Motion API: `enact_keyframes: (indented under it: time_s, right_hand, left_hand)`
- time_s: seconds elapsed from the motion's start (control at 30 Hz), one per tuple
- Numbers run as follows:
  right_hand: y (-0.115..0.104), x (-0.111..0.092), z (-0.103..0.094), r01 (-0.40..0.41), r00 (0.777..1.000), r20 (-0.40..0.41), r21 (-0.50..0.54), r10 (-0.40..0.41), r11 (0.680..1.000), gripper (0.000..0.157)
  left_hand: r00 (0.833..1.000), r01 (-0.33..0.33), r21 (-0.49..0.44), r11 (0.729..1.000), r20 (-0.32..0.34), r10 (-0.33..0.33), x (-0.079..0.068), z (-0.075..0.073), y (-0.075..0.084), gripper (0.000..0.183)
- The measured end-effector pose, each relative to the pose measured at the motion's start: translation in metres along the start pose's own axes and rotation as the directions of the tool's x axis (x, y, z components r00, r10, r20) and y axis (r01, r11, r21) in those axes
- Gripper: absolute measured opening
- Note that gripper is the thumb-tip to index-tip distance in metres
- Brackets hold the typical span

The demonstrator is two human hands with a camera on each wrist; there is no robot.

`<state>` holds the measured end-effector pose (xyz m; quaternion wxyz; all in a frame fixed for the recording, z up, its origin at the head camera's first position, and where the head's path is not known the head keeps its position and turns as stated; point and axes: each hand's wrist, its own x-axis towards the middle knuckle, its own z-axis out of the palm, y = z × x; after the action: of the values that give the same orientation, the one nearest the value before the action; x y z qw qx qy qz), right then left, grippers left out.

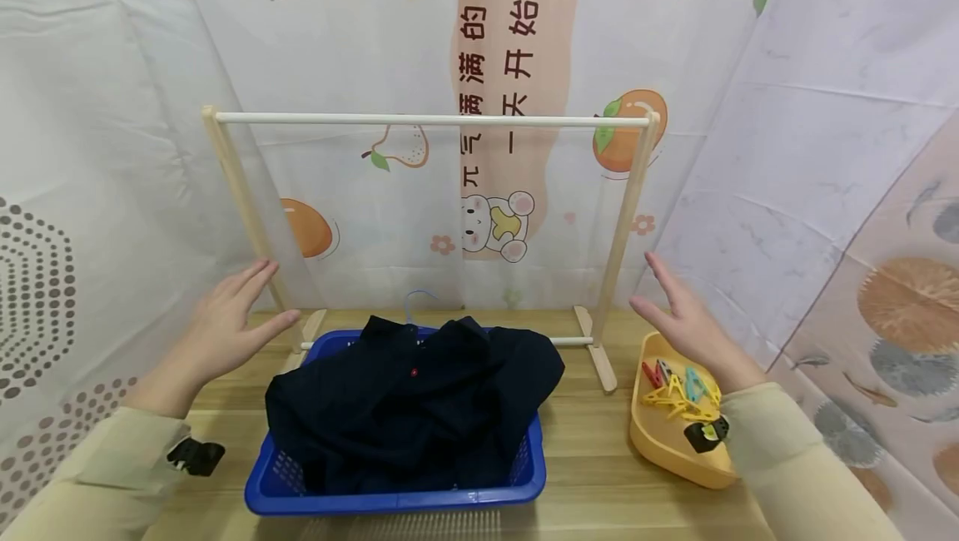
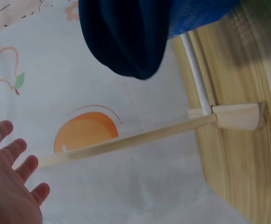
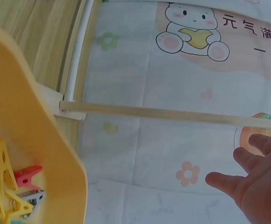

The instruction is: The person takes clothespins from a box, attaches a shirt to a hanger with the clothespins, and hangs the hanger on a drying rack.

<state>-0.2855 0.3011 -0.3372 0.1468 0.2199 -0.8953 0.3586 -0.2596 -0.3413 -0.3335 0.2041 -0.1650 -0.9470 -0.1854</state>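
Both hands are raised with nothing in them. My left hand (image 1: pixel 228 320) is to the left of the blue basket (image 1: pixel 397 501), its fingers extended near the rack's left post. On the other side, my right hand (image 1: pixel 689 320) hovers over the far end of the yellow tray (image 1: pixel 685 462), fingers straight. A dark navy garment (image 1: pixel 419 408) with a collar and a small red button lies heaped in the basket. Behind it the hook of a blue hanger (image 1: pixel 409 301) sticks up. In the left wrist view, part of the garment (image 2: pixel 126 37) overhangs the basket.
A wooden rack with a white top bar (image 1: pixel 427 119) stands behind the basket on the wooden table (image 1: pixel 577 474). Several clothespins (image 1: pixel 678 395), yellow, red, teal and grey, lie in the tray. Printed curtains (image 1: pixel 360 42) hang at the back and sides.
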Motion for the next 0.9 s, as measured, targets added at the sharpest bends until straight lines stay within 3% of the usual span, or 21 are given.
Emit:
enact_keyframes:
  time_s: [0.5,0.7,0.9]
  right_hand:
    - [-0.012,0.01,0.02,0.009,0.999,0.051,0.157,-0.017,0.987,0.072]
    - [-0.016,0.013,0.024,-0.012,0.997,0.075,0.162,0.0,0.987,0.07]
    - [-0.019,0.015,0.031,-0.027,0.995,0.101,0.21,0.006,0.977,0.067]
  left_hand:
    - [0.999,0.008,-0.083,0.996,0.038,-0.004,0.004,0.0,0.013,0.08]
    - [0.999,0.008,-0.108,0.994,0.04,-0.003,0.006,0.001,0.013,0.078]
    - [0.994,0.044,-0.133,0.99,0.105,-0.03,0.005,0.0,0.016,0.073]
